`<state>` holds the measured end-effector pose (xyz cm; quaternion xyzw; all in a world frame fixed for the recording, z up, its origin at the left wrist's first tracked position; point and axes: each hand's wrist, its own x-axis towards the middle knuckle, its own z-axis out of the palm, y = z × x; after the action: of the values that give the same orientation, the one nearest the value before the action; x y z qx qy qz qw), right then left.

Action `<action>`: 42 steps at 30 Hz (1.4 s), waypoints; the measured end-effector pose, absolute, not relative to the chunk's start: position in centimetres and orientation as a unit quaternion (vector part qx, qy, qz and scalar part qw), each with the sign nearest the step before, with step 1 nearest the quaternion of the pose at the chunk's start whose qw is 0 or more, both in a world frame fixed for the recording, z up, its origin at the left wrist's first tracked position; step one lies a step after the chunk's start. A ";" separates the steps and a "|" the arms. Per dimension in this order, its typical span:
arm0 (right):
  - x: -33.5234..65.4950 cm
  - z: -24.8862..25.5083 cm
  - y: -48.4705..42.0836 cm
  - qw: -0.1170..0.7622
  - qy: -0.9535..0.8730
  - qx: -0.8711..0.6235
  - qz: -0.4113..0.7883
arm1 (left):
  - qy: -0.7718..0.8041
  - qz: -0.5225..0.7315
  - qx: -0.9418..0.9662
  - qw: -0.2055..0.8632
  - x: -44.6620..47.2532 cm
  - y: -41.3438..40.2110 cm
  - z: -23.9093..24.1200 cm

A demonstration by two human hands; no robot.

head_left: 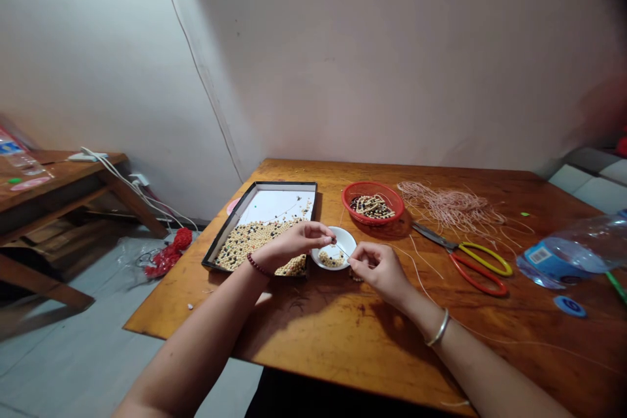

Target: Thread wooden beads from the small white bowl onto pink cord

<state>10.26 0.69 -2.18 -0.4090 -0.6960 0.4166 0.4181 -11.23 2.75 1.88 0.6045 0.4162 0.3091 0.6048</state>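
A small dark bead (334, 240) is pinched between the fingertips of the left hand (294, 243), just above a white saucer (321, 260). A fine needle (343, 250) is gripped in the closed fingers of the right hand (379, 268), its tip held just beside the bead, and a pale thread (415, 268) is trailed from that hand across the table (171, 313). Pale beads (332, 260) are heaped in the saucer, which is set just right of a black-rimmed tray (279, 183) holding many more beads (249, 241), partly overhung by the left hand. Beyond the saucer, strung beads (372, 206) are piled in a red basket (372, 183), beside a tangle of pink cord (450, 206). Scissors (475, 277) with red and yellow handles are laid to the right, near a plastic bottle (573, 251) lying on its side
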 end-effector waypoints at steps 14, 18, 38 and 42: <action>10.1 -1.9 0.6 0.427 -0.687 -0.418 0.414 | 0.437 0.285 0.632 0.573 -11.1 2.8 1.8; 10.1 -1.9 0.6 0.422 -0.684 -0.421 0.420 | 0.441 0.274 0.641 0.565 -11.0 2.8 1.9; 10.3 -1.7 0.4 0.442 -0.674 -0.407 0.429 | 0.451 0.265 0.651 0.550 -11.1 2.7 1.8; 10.3 -1.7 0.5 0.435 -0.680 -0.407 0.427 | 0.449 0.265 0.649 0.553 -11.0 2.7 1.8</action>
<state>10.28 0.49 -1.68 -0.4073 -0.6800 0.4271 0.4350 -11.03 2.75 1.81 0.6492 0.4495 0.2648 0.5535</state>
